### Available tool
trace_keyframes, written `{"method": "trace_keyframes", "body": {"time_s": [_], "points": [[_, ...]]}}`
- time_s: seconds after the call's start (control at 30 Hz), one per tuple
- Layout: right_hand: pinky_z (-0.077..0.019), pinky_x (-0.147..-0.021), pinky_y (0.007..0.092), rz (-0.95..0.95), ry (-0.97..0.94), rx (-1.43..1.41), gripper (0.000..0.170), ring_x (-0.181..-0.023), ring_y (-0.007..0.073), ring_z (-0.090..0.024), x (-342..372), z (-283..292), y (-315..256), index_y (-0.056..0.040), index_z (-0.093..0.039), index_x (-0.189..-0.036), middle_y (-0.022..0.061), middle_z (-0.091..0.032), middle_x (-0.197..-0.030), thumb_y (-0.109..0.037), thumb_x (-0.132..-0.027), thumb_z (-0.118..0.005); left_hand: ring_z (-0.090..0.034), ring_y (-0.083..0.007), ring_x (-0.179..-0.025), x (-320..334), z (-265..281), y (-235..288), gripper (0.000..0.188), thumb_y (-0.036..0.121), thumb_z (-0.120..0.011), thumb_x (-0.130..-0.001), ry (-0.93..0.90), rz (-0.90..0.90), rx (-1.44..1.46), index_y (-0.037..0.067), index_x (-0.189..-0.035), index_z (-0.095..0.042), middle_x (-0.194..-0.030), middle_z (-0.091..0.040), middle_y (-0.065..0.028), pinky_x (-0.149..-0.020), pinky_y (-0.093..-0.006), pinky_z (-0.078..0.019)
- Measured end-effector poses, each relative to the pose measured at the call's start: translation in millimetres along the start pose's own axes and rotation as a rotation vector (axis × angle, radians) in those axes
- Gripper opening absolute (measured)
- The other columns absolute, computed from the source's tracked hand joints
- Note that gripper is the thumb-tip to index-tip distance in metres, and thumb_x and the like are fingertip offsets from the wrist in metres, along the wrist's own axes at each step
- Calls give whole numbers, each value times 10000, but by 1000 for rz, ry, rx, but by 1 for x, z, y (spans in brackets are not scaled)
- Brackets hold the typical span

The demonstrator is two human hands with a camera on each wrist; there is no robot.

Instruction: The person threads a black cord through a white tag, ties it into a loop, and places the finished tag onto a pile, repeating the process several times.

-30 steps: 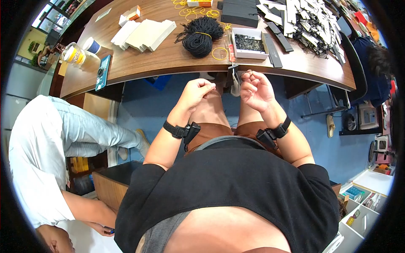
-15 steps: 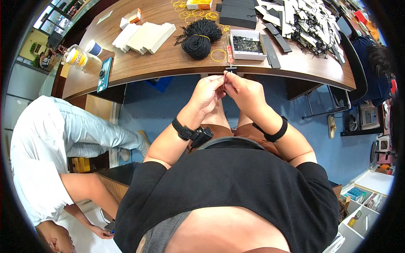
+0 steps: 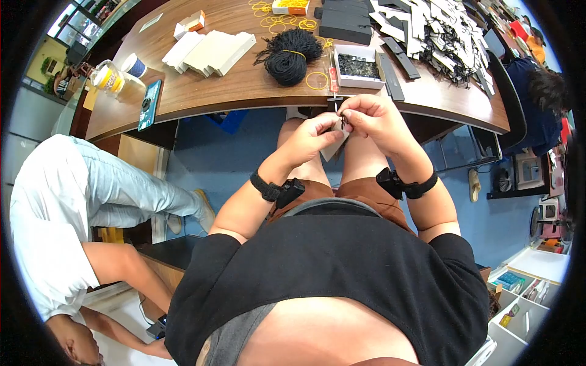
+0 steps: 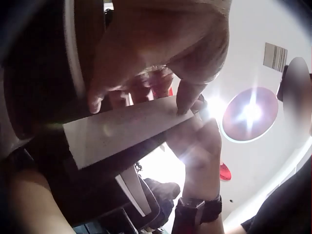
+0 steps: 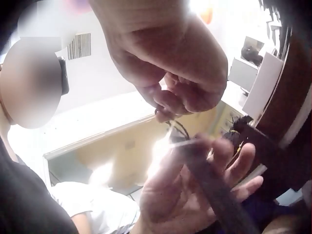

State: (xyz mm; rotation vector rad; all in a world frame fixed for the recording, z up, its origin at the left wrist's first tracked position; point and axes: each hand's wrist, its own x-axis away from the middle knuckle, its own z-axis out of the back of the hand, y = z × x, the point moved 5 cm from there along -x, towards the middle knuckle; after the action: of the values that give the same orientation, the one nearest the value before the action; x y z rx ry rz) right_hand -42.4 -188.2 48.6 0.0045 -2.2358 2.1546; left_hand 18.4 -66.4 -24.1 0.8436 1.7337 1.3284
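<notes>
Over the lap, just off the table's front edge, my left hand (image 3: 305, 143) pinches a long flat tag (image 4: 112, 131) between thumb and fingers. One face of the tag is white; its other face looks dark in the right wrist view. My right hand (image 3: 383, 125) pinches a thin black cord (image 5: 180, 127) at the end of the tag, its fingertips close to the left thumb. Beyond the hands, a tool with a red handle (image 3: 332, 76) lies at the table edge, beside a white box (image 3: 360, 80) of small dark pieces.
On the wooden table (image 3: 201, 97) are a black cord bundle (image 3: 287, 64), white strip stacks (image 3: 213, 52), yellow bands (image 3: 284, 23) and a heap of corded tags (image 3: 439, 36). A phone (image 3: 148, 105) lies near the left edge. Another person (image 3: 55, 213) is close at left.
One second ago the hands were apart; half a second ago their fingertips met at the table edge. Now the white-faced tag shows between them, and the right hand has shifted slightly right.
</notes>
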Motion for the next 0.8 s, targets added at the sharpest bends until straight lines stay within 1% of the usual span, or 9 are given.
{"method": "trace_keyframes", "body": {"time_s": [0.13, 0.27, 0.3, 0.4, 0.43, 0.47, 0.63, 0.73, 0.8], "points": [[-473, -651, 227, 371, 235, 509, 100, -732, 78, -578, 4, 19, -10, -6, -614, -934, 37, -626, -807, -60, -882, -547, -616, -175, -909, 5, -7, 5, 298, 204, -605, -880, -55, 121, 184, -33, -1058, -585, -950, -641, -73, -849, -305, -457], [-479, -746, 261, 108, 9, -436, 80, -836, 107, -589, 3, 13, 13, -5, -592, -893, 40, -643, -927, -69, -881, -546, -646, -172, -796, 6, -3, 14, 309, 171, -593, -889, 16, 136, 148, -36, -1117, -574, -932, -638, -75, -720, -269, -507], [-482, -731, 290, 84, 52, -342, 48, -809, 175, -612, 3, 15, 14, -5, -581, -873, 51, -646, -890, -38, -846, -557, -644, -167, -784, 5, -3, 15, 322, 167, -589, -891, 33, 118, 121, -32, -1143, -565, -928, -637, -77, -714, -264, -507], [-480, -714, 316, 775, 347, 1071, 51, -781, 265, -607, 21, 13, -34, -8, -584, -855, 98, -629, -844, -5, -807, -566, -633, -148, -761, 8, -2, 22, 356, 161, -580, -897, 107, 133, 149, -21, -1200, -541, -924, -636, -83, -706, -254, -505], [-476, -707, 340, 676, 470, 995, 74, -782, 337, -582, 21, 24, -30, -8, -590, -836, 141, -600, -822, 13, -766, -576, -627, -141, -755, 9, -2, 24, 366, 160, -577, -899, 131, 150, 177, -17, -1216, -533, -924, -636, -85, -706, -251, -504], [-483, -720, 329, 602, 615, 956, 41, -775, 284, -609, 22, 33, -32, -1, -588, -826, 103, -619, -810, 2, -817, -548, -622, -137, -751, 8, -4, 25, 364, 156, -575, -899, 100, 145, 128, -20, -1215, -532, -923, -637, -84, -703, -250, -503], [-494, -831, 352, 198, 154, -641, 95, -807, 160, -597, 11, 39, -9, -31, -548, -932, 44, -582, -905, -116, -924, -505, -612, -129, -789, 7, -14, 31, 353, 106, -562, -893, 26, 172, -6, -36, -1214, -528, -956, -647, -105, -720, -245, -491], [-480, -887, 359, 339, -201, -955, 127, -807, 135, -555, 15, 31, -13, -42, -513, -1000, 54, -522, -955, -145, -925, -511, -611, -123, -804, 3, -10, 26, 312, 98, -573, -882, -26, 190, -40, -38, -1162, -563, -973, -654, -107, -730, -244, -484], [-461, -774, 283, 338, -195, -1127, 155, -741, 94, -475, 13, 39, -6, -30, -499, -1028, 40, -485, -961, -154, -936, -492, -610, -118, -803, 3, -6, 20, 284, 102, -577, -880, -96, 193, -125, -36, -1128, -584, -964, -656, -99, -724, -242, -482]]}}
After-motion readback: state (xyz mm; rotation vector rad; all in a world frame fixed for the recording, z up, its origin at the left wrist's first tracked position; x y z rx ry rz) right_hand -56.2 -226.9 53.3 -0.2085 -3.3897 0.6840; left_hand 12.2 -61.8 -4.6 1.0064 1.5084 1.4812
